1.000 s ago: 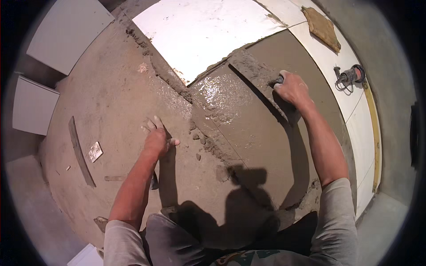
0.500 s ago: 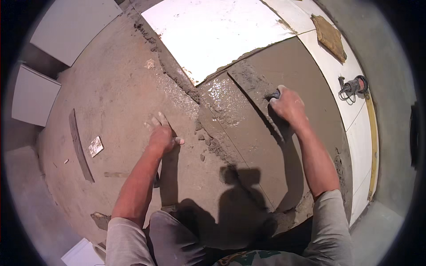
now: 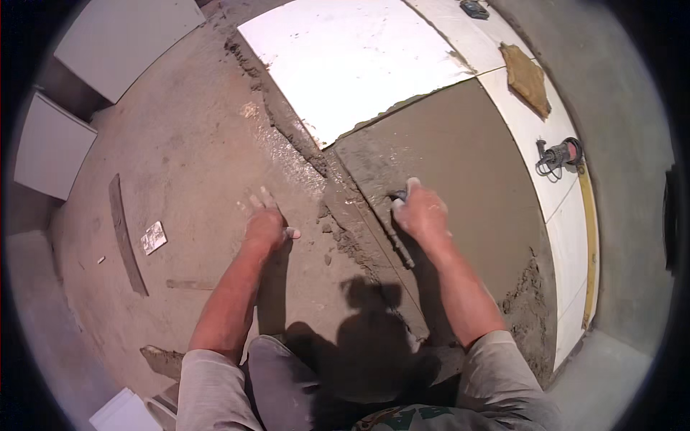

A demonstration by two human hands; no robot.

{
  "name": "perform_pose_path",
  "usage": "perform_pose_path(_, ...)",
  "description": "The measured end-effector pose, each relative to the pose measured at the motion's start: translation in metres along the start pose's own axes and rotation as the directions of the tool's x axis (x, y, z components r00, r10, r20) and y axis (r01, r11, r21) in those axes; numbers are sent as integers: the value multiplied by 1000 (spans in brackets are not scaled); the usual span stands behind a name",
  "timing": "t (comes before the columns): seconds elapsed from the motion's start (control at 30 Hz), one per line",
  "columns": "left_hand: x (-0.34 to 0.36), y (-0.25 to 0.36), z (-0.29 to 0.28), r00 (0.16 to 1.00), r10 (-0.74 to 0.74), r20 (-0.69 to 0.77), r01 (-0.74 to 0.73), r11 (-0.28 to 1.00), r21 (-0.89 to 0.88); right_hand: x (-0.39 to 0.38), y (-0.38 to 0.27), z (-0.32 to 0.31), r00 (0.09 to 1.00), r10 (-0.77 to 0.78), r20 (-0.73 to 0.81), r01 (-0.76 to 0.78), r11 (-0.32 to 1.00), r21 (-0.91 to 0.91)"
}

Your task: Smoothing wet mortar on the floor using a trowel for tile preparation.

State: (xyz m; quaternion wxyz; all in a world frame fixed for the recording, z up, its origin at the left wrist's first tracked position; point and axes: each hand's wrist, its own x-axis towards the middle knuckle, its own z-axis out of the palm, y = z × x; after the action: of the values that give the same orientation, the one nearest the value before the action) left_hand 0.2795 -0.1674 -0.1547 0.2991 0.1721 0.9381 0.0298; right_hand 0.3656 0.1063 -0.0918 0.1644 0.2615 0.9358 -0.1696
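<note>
My right hand (image 3: 422, 212) is closed round the dark handle of a long plastering trowel (image 3: 365, 178). Its mortar-smeared blade lies on the wet grey mortar bed (image 3: 474, 151), along the bed's left side and close to a thin straight line in the mortar. My left hand (image 3: 264, 228) leans on the bare concrete floor with fingers spread, holding nothing. Beyond the bed lies a large white tile (image 3: 366, 65), its near edge bordering the mortar. Rough mortar crumbs (image 3: 345, 241) run along the bed's left margin.
White tiles (image 3: 564, 208) line the right side, bearing a brown board piece (image 3: 526, 80), a corded power tool (image 3: 560, 156) and a yellow level (image 3: 589, 244). Left are a wooden strip (image 3: 126, 233), a small tile scrap (image 3: 153, 238) and large pale boxes (image 3: 126, 43). A wall (image 3: 625, 179) stands right.
My right hand has drawn the trowel leftward and a little toward me across the mortar, leaving the right part of the bed smooth. My left hand stays planted on the floor.
</note>
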Motion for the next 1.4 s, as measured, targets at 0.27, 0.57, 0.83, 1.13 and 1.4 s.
perform_pose_path(0.27,14,-24,20,999,-7,42,11,996,-93,-25,0,-7,999,-23,48,23,1000,-3)
perform_pose_path(0.57,6,-14,11,992,127,25,-128,991,42,-93,47,-22,966,-213,144,200,975,99)
perform_pose_path(0.83,-2,-44,-19,999,38,27,-30,973,-229,-225,42,86,754,-220,618,90,968,234)
perform_pose_path(1.13,-163,-33,-72,925,-338,171,379,821,-427,-351,79,98,763,-382,521,279,922,267)
perform_pose_path(1.4,-359,3,-171,947,-276,165,321,825,-465,-365,11,-197,889,75,451,-173,968,180)
